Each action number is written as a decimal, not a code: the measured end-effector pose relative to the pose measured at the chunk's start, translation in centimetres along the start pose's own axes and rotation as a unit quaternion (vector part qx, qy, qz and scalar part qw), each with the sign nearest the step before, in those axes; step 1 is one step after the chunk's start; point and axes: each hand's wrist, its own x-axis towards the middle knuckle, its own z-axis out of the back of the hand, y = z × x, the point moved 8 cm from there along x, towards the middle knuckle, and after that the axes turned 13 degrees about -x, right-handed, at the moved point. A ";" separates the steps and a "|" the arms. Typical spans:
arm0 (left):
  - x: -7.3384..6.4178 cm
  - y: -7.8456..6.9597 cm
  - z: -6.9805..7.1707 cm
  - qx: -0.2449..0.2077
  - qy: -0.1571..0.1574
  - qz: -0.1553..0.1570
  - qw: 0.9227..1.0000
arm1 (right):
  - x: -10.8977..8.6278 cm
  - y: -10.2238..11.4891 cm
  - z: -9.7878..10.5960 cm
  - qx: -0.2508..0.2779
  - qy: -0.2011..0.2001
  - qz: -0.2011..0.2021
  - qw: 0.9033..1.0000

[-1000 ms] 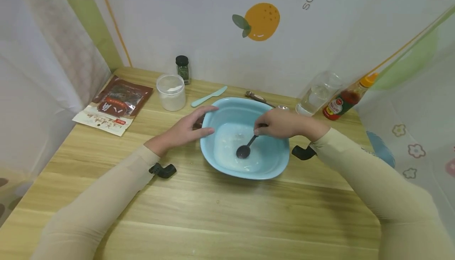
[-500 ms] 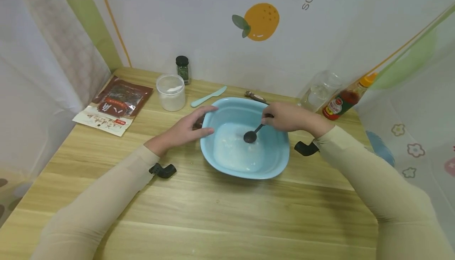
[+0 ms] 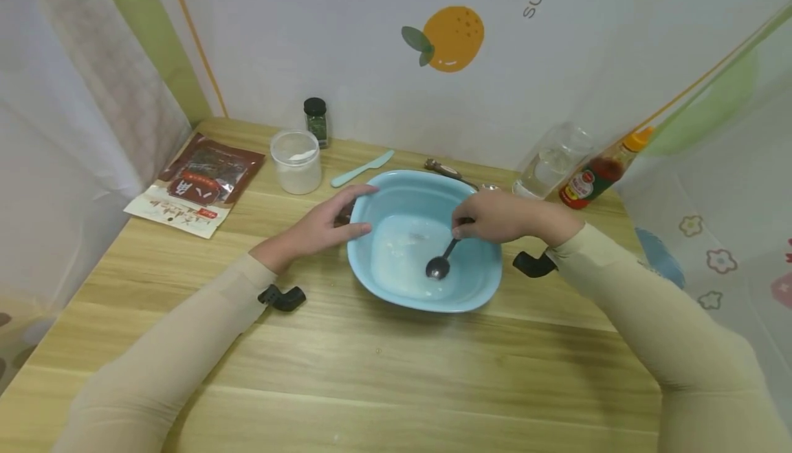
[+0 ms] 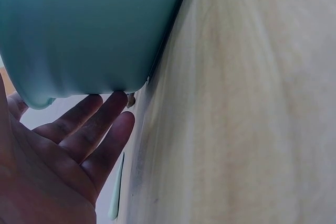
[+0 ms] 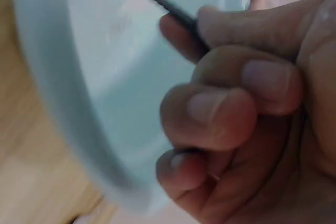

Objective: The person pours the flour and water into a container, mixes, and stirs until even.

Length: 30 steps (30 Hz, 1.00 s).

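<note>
Against basin (image 3: pixel 414 195) rests left hand (image 3: pixel 320 226) (spread) — right hand (image 3: pixel 498 216) pinches spoon (image 3: pixel 438 268).

"summ" on the white curtain (image 3: pixel 346 47), "八角" on the brown packet (image 3: pixel 201 185), bottle label (image 3: pixel 581 184) unreadable

Long beige sleeves (image 3: pixel 167 350), black wrist attachments (image 3: pixel 283 297)

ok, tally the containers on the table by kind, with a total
Basin: 1
Jars: 2 (white-powder jar, black-lidded jar)
Sauce bottle: 1
Clear cup: 1
Packet: 1
Total: 6
</note>
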 end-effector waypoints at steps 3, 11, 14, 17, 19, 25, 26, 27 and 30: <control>-0.1 0.1 0.1 0.001 -0.002 -0.002 1.000 | 0.2 0.7 0.3 -0.001 -0.022 0.010 1.000; -0.1 0.3 0.1 -0.003 0.000 0.001 1.000 | -0.3 -0.1 -0.3 0.000 0.019 0.001 1.000; -0.1 0.1 0.1 -0.002 -0.004 0.000 1.000 | -0.1 -0.1 -0.2 0.009 0.003 0.008 1.000; -0.1 0.1 0.1 0.001 -0.004 0.002 1.000 | -0.2 -0.8 0.4 0.000 -0.026 -0.018 0.999; -0.1 0.0 0.0 0.003 -0.004 0.005 1.000 | -0.5 -1.1 0.4 -0.006 -0.020 -0.028 0.999; -0.1 0.0 0.1 0.003 -0.006 0.006 1.000 | -0.1 1.3 -0.7 0.026 0.036 0.052 0.998; -0.1 0.0 0.1 0.003 -0.006 0.006 1.000 | 0.1 1.6 -0.7 0.032 0.031 0.060 0.997; -0.1 0.0 0.1 0.002 -0.006 0.006 1.000 | 0.3 1.7 -0.6 0.034 0.020 0.061 0.997; -0.2 0.0 0.1 0.001 -0.005 0.003 1.000 | 0.7 1.1 0.1 0.020 -0.017 0.028 0.999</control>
